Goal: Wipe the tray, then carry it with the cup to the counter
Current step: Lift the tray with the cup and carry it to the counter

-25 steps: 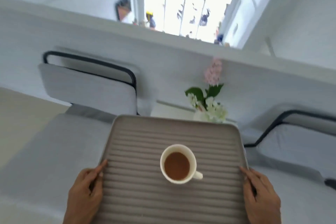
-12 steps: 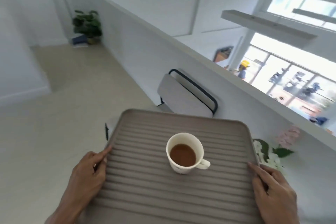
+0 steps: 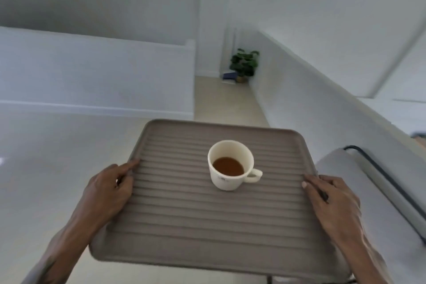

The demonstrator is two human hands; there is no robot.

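Two hands, left hand (image 3: 108,188) and right hand (image 3: 332,198), grip opposite short edges of ribbed tray (image 3: 202,226); coffee cup (image 3: 230,165) centred between, equally near.

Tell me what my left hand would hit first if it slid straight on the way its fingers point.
Probably nothing on the tray. The left hand points along the tray's left rim, well left of the cup. Beyond the far edge the picture shows only open floor, though depth is hard to judge.
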